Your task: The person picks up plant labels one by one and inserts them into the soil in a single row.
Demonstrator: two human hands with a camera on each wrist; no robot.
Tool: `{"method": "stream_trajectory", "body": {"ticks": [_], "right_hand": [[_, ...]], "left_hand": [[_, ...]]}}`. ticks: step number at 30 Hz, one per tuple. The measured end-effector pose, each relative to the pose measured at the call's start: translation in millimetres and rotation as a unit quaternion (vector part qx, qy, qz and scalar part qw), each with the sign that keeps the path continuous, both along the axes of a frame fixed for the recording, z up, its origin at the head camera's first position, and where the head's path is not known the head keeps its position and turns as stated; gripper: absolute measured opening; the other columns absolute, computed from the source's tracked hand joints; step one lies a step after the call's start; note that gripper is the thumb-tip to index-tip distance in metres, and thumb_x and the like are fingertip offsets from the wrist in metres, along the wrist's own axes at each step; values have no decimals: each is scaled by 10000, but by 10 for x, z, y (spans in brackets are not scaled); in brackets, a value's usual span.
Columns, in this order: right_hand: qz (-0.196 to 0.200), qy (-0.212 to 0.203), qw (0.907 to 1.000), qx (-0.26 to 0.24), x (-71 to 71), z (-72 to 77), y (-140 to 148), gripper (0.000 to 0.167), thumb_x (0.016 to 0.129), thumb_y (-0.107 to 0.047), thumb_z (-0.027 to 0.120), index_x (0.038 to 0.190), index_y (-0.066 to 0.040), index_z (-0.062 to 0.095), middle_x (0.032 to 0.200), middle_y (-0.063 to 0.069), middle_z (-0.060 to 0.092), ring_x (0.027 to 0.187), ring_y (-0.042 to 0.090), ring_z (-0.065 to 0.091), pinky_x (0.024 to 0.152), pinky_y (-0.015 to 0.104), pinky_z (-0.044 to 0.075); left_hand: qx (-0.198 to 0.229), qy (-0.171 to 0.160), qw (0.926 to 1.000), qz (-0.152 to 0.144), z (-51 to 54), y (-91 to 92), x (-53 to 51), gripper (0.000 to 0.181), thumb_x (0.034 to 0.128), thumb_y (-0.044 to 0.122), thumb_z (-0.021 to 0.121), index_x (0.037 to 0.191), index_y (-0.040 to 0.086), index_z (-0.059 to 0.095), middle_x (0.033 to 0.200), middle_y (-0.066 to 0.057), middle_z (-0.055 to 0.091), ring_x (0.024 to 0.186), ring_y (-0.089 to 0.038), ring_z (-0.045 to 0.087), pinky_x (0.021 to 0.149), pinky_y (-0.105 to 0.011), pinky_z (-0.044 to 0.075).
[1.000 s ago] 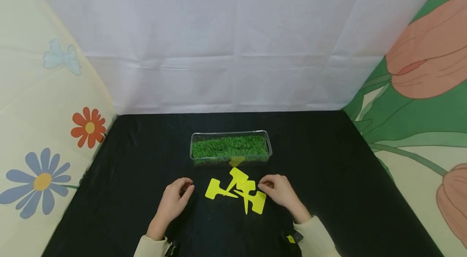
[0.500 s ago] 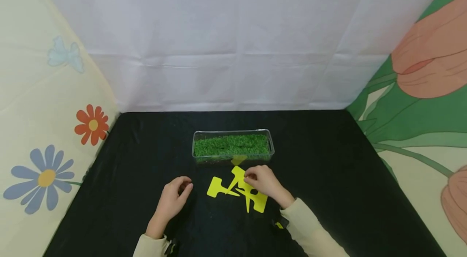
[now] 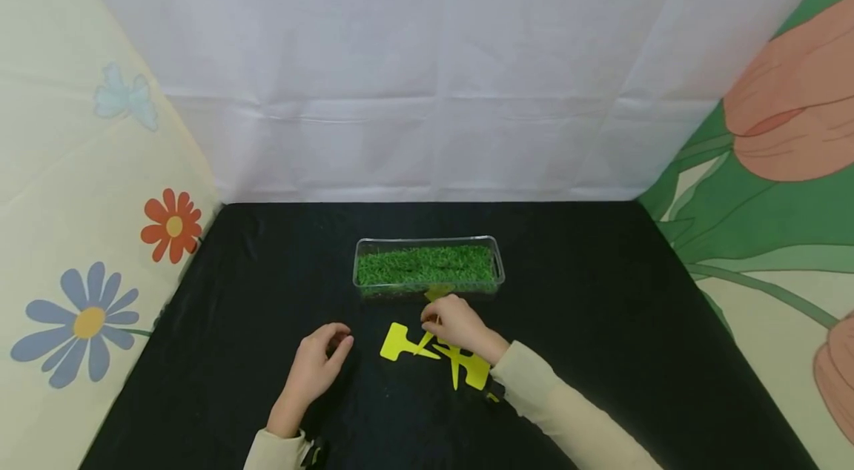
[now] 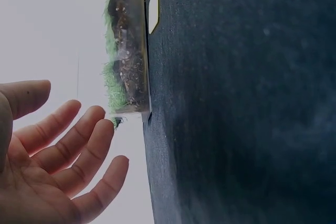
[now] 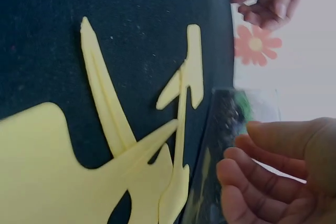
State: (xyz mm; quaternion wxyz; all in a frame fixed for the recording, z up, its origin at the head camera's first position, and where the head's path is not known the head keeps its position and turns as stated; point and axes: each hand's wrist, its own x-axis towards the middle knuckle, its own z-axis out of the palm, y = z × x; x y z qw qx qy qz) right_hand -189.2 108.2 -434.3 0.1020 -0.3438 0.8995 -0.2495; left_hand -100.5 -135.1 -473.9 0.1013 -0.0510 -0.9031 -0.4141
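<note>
Several yellow T-shaped plant labels [image 3: 396, 342] lie in an overlapping pile on the black cloth. My right hand [image 3: 457, 322] hovers over the far part of this pile and covers some of it. In the right wrist view its fingers [image 5: 233, 174] are loosely bent, thumb near the index finger, with nothing seen between them. My left hand [image 3: 313, 366] stays left of the pile, fingers relaxed and slightly bent, holding nothing. Behind the pile stands a clear plastic box [image 3: 500, 267] with green grass [image 3: 427, 265]. Dark soil [image 4: 128, 51] shows through its wall in the left wrist view.
Black cloth [image 3: 267, 270] covers the table. A white sheet [image 3: 434, 70] hangs at the back. Flower-printed panels flank the table, one on the left [image 3: 87, 188] and one on the right [image 3: 787, 233].
My right hand has moved left and forward, from the pile's right side to above its far labels. My left hand stays in place, and the view has shifted slightly.
</note>
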Motion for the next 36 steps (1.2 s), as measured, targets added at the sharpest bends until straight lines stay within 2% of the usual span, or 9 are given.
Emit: {"method": "stream_trajectory", "body": {"ticks": [8, 16, 27, 36], "right_hand": [[493, 479, 9975, 175, -52, -19, -200, 86, 841, -67, 634, 870, -43, 711, 813, 47, 670, 672, 133, 600, 582, 229, 472], [692, 490, 9963, 121, -90, -57, -299, 87, 833, -43, 637, 873, -16, 709, 825, 81, 676, 664, 146, 610, 565, 215, 469], [685, 293, 9957, 546, -151, -137, -400, 130, 849, -76, 625, 939, -35, 710, 911, 85, 681, 733, 138, 630, 607, 203, 485], [781, 262, 9939, 739, -134, -195, -437, 148, 840, -103, 647, 958, -30, 700, 874, 77, 672, 671, 118, 596, 594, 217, 472]], "left_hand": [[2, 55, 10000, 13, -10, -10, 11, 99, 839, 57, 638, 933, 26, 639, 793, 19, 591, 684, -97, 544, 613, -314, 482], [-37, -35, 10000, 6, -11, -17, 18, 96, 848, 72, 633, 936, 33, 637, 798, 25, 590, 691, -96, 542, 616, -290, 475], [-26, 11, 10000, -17, 7, -29, 9, 98, 844, 66, 635, 935, 29, 639, 800, 20, 591, 693, -101, 546, 612, -309, 479], [-56, -25, 10000, -7, -2, -24, 18, 98, 845, 69, 635, 936, 32, 638, 801, 19, 592, 697, -102, 547, 620, -321, 481]]}}
